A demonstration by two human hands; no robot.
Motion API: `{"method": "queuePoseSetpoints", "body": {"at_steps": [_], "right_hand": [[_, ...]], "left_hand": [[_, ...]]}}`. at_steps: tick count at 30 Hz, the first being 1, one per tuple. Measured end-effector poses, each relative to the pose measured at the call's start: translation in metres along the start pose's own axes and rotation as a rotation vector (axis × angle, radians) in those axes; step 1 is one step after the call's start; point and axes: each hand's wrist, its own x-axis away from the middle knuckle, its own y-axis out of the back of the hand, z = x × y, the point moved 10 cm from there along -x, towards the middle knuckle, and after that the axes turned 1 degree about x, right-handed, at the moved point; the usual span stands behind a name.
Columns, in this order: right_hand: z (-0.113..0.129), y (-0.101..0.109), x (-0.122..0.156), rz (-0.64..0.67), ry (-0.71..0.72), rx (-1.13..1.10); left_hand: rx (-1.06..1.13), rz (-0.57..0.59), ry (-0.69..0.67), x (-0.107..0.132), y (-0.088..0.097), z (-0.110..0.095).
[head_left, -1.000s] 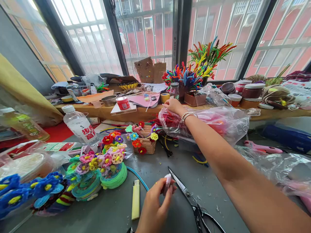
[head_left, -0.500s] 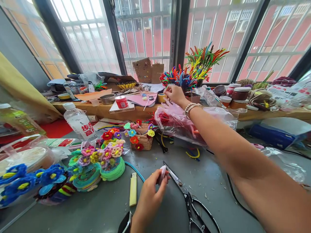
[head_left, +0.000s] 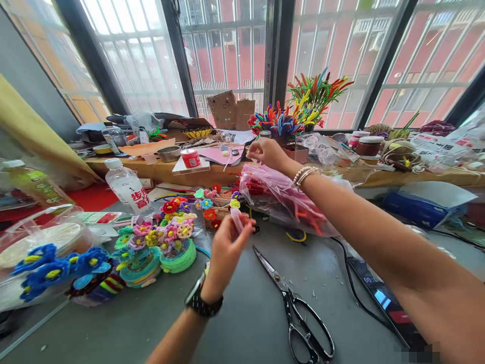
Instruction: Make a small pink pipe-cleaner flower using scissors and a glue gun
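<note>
My left hand (head_left: 225,247), with a black watch at the wrist, is closed on a pale pink pipe cleaner (head_left: 237,218) that is bent into a narrow loop. Farther back, my right hand (head_left: 268,153) has its fingertips pinched together over the near end of a clear plastic bag (head_left: 288,194) with pink and red fuzzy stems inside. What sits between those fingertips, if anything, is too small to make out. Scissors (head_left: 290,298) with black handles lie on the grey table below my hands, blades slightly apart. A small woven basket (head_left: 222,206) with pipe-cleaner flowers stands behind my left hand.
Round flower-topped pieces (head_left: 178,255) and blue pipe-cleaner flowers (head_left: 53,273) stand at left, near a water bottle (head_left: 129,189). A phone (head_left: 384,298) and black cable lie under my right forearm. Colourful stems (head_left: 278,121), jars and string crowd the wooden ledge.
My left hand has risen away from the table with the pink pipe cleaner, toward the basket. My right hand has shifted slightly left and down over the bag. The view has tilted slightly.
</note>
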Motion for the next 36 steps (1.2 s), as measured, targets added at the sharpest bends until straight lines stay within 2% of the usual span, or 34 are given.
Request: {"method": "queuePoseSetpoints", "body": {"at_steps": [2, 4, 6, 8, 15, 20, 23, 26, 30, 34, 36], "right_hand": [[0.007, -0.013, 0.014, 0.067, 0.005, 0.023], [0.009, -0.021, 0.026, 0.093, -0.003, 0.032], [0.01, -0.024, 0.033, 0.09, -0.007, 0.045], [0.008, -0.025, 0.037, 0.082, -0.013, 0.062], [-0.01, -0.03, 0.062, 0.107, -0.082, 0.149], [-0.032, -0.042, 0.098, 0.141, -0.169, 0.325], [-0.05, -0.046, 0.115, 0.149, -0.208, 0.405], [-0.071, -0.047, 0.125, 0.155, -0.242, 0.444], [-0.091, -0.046, 0.132, 0.136, -0.296, 0.469], [-0.094, -0.05, 0.134, 0.105, -0.334, 0.467], [-0.087, -0.053, 0.134, 0.086, -0.341, 0.454]], "left_hand": [[-0.084, -0.109, -0.146, -0.036, 0.006, -0.031], [-0.25, -0.184, -0.266, -0.068, 0.004, -0.054], [-0.387, -0.211, -0.301, -0.095, -0.004, -0.063], [-0.484, -0.238, -0.311, -0.111, -0.011, -0.065], [-0.721, -0.252, -0.267, -0.127, -0.02, -0.051], [-0.829, -0.254, -0.286, -0.131, -0.019, -0.056], [-0.834, -0.272, -0.296, -0.133, -0.013, -0.062], [-0.795, -0.36, -0.279, -0.132, 0.009, -0.069], [-0.631, -0.54, -0.31, -0.11, 0.064, -0.093], [-0.297, -0.73, -0.458, -0.052, 0.126, -0.124], [-0.075, -0.737, -0.495, -0.021, 0.139, -0.124]]}}
